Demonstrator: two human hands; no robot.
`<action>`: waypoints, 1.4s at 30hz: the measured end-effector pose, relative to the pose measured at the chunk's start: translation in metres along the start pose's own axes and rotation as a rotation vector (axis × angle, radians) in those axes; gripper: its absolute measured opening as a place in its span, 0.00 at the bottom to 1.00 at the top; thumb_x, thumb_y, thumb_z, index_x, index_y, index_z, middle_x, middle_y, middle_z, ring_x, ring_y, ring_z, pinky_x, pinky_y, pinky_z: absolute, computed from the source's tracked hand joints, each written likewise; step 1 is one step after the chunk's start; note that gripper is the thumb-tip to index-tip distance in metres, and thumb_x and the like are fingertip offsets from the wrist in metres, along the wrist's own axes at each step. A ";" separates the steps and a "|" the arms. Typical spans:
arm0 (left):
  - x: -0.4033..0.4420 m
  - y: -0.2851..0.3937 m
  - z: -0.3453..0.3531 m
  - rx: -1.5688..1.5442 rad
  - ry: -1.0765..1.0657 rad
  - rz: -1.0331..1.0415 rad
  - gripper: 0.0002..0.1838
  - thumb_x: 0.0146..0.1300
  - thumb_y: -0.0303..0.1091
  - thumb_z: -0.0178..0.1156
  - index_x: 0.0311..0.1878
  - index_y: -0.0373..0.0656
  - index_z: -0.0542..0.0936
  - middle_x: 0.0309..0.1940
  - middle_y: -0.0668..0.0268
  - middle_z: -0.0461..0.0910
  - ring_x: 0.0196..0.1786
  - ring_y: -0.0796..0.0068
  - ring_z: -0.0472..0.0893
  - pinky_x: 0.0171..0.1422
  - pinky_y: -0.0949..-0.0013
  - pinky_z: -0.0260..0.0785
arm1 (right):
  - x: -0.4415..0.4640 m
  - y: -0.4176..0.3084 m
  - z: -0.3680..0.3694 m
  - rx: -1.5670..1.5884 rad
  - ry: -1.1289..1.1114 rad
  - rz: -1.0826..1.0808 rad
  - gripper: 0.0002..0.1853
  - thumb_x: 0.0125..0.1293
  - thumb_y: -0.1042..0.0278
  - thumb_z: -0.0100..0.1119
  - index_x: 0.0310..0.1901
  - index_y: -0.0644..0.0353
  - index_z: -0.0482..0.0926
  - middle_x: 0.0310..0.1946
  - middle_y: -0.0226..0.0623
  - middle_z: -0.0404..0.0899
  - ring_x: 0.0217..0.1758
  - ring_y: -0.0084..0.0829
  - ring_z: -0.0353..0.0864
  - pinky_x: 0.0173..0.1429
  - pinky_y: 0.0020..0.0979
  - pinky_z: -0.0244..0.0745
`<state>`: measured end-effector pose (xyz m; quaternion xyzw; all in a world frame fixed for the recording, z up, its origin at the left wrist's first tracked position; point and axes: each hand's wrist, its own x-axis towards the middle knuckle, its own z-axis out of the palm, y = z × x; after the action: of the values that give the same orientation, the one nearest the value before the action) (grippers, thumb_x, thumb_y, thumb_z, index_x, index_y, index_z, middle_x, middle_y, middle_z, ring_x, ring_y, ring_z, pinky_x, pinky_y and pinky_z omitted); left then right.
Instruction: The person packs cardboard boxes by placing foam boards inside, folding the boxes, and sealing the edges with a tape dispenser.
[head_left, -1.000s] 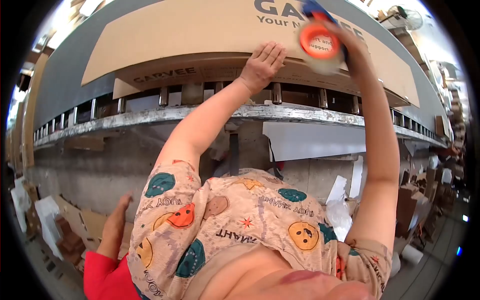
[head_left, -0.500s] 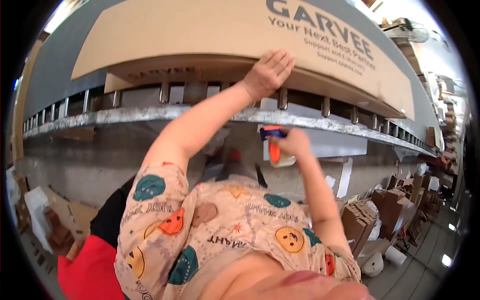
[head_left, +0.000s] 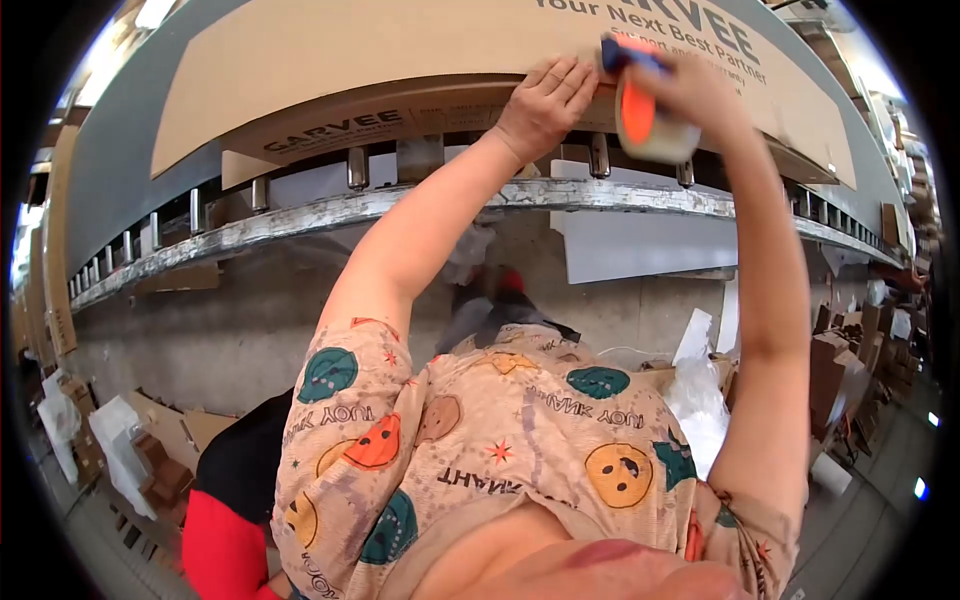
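Closest of all, well on the near side of the big box (head_left: 350,50), a shirt (head_left: 540,430) with round smiling faces is being worn, and "THANK" is being shown on it. Far to the near left of the box, a red sleeve (head_left: 225,540) is being worn by another person. Just in front of the box, a metal rail (head_left: 620,197) is being seen.

At the box's near edge, a tape dispenser (head_left: 640,110) is being gripped by the right hand (head_left: 695,95). Beside it, the left hand (head_left: 545,105) is being laid on that edge, fingers together; whether the box is being pinched cannot be told. It seems that tape is being put on the box at this step. For the next move, a still box and a firm press seem to be being called for.

On the box's low side, "GARVEE" is being shown. On its top, the name is being cut off above "Your Next Best Partner"; smaller words are being partly hidden. Past the box, a grey surface (head_left: 130,150) is being seen.
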<state>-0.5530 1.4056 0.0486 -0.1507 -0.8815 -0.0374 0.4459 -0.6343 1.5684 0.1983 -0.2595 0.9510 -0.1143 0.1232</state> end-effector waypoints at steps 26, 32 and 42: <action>-0.136 -0.230 -0.219 0.242 -0.302 -0.089 0.34 0.53 0.49 0.65 0.60 0.41 0.70 0.58 0.57 0.73 0.62 0.57 0.71 0.67 0.61 0.63 | -0.089 -0.084 0.076 0.371 -0.350 -0.217 0.30 0.46 0.54 0.71 0.49 0.65 0.80 0.28 0.40 0.83 0.31 0.27 0.81 0.42 0.28 0.75; -0.162 -0.234 -0.199 0.158 -0.035 -0.134 0.29 0.54 0.46 0.65 0.57 0.43 0.73 0.54 0.62 0.75 0.59 0.63 0.73 0.64 0.60 0.64 | -0.028 -0.316 0.044 0.360 0.078 -0.287 0.22 0.54 0.46 0.65 0.37 0.61 0.83 0.25 0.35 0.82 0.27 0.25 0.79 0.35 0.30 0.74; -0.197 -0.279 -0.219 -0.027 0.034 -0.011 0.19 0.56 0.37 0.62 0.50 0.42 0.79 0.52 0.62 0.78 0.56 0.64 0.76 0.62 0.62 0.67 | -0.056 -0.387 0.168 -0.082 0.295 -0.080 0.30 0.50 0.37 0.61 0.45 0.54 0.80 0.24 0.52 0.78 0.30 0.49 0.82 0.37 0.44 0.78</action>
<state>-0.3565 1.0503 0.0420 -0.1514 -0.8741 -0.0544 0.4584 -0.3582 1.2474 0.1586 -0.2823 0.9516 -0.1168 -0.0334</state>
